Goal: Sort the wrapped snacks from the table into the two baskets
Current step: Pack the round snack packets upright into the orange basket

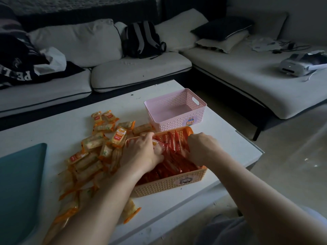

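An orange basket (pixel 169 185) stands near the table's front edge, filled with red-wrapped snacks (pixel 177 161). Both my hands reach down into it. My left hand (pixel 141 151) is at its left side with fingers curled round a red-wrapped snack. My right hand (pixel 201 147) is at its right side, fingers curled down among the red wrappers; what they hold is hidden. Behind it stands a pink basket (pixel 177 121) with nothing in it. A heap of orange-wrapped snacks (pixel 93 156) lies on the white table (pixel 53 128) left of the orange basket.
A teal object (pixel 19 183) covers the table's left front corner. A sofa (pixel 138 71) with cushions, clothes and a black backpack (pixel 141 39) runs behind the table and along the right. The table's right edge drops to the floor (pixel 283 165).
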`<state>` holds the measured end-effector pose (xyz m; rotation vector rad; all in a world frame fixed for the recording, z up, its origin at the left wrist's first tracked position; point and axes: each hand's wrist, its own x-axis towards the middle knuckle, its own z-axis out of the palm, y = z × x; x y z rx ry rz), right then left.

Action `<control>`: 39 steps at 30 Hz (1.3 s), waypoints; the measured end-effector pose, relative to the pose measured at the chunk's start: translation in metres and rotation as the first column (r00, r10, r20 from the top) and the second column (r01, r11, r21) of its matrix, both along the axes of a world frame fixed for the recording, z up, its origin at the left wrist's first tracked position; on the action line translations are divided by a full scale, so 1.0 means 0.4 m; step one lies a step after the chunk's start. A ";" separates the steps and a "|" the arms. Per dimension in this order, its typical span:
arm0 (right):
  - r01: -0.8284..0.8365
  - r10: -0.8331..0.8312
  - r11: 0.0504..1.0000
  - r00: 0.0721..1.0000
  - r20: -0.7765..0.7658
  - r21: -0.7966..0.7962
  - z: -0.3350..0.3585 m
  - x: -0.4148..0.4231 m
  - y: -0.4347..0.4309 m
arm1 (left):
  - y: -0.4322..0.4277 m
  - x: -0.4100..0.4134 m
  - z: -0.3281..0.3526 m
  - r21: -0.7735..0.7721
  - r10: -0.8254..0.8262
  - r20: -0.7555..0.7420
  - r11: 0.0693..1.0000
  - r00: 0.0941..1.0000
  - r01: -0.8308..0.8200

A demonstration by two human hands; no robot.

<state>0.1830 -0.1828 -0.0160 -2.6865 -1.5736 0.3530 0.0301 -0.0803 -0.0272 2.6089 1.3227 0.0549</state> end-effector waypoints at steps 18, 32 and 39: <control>0.350 -0.012 0.872 0.715 -0.699 0.343 0.076 0.086 -0.018 | -0.043 0.114 0.017 -0.123 -0.160 0.565 0.954 0.809 0.275; 0.078 0.170 0.727 0.942 -0.288 0.683 0.027 0.218 -0.007 | 0.023 0.185 -0.010 -0.043 -0.360 0.214 0.925 0.908 0.377; -0.137 0.200 0.838 0.978 -0.064 0.528 -0.001 0.194 0.011 | 0.039 0.225 -0.033 -0.201 -0.355 0.084 0.909 0.931 0.365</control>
